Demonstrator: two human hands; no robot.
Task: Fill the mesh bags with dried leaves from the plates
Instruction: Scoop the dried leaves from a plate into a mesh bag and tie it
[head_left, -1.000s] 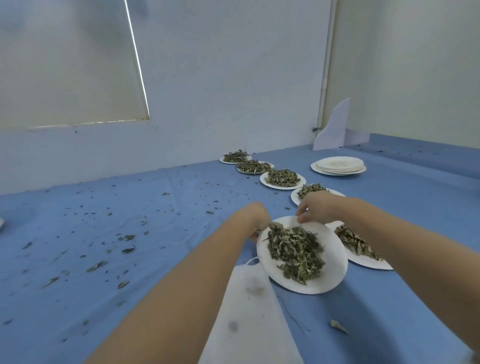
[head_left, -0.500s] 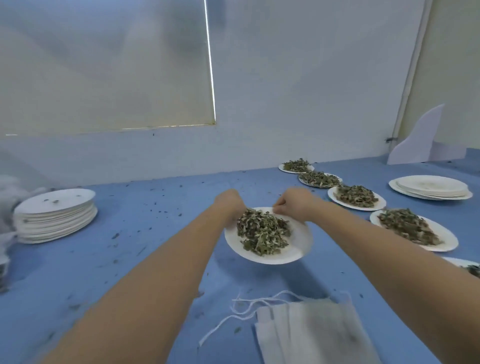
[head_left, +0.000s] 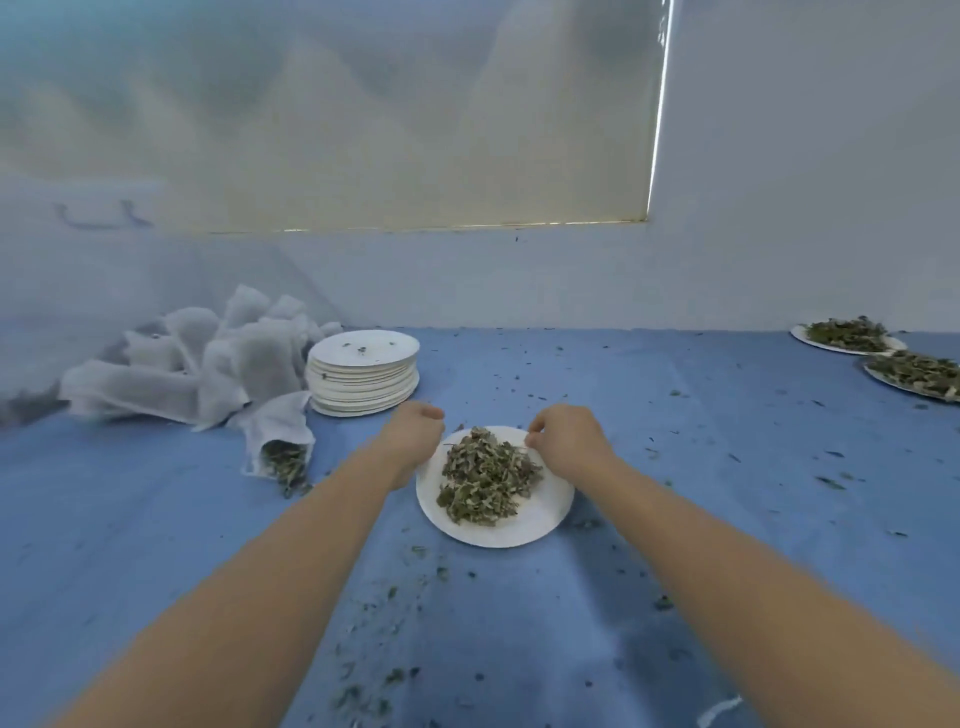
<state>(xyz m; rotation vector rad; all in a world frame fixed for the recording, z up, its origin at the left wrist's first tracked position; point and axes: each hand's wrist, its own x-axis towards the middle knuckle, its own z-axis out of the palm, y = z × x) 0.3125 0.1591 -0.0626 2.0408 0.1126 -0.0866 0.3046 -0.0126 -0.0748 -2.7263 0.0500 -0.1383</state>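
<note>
1. The bench (head_left: 675, 467) wears a plain blue cover, speckled all over with dark green leaf crumbs.
2. The plate (head_left: 540, 519) at centre is plain white.
3. The dried leaves (head_left: 485, 480) heaped on it are mottled olive green and pale tan.
4. At ten o'clock, the stack of plates (head_left: 363, 384) is white, flecked with a few dark bits on top.
5. At nine o'clock, the mesh bags (head_left: 208, 364) are white and gauzy; green shows through the nearest one.
6. The wall (head_left: 805, 208) is pale bluish white.

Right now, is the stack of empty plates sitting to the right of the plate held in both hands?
No, the stack of empty plates sits left of and beyond the held plate, beside the pile of mesh bags.
</note>
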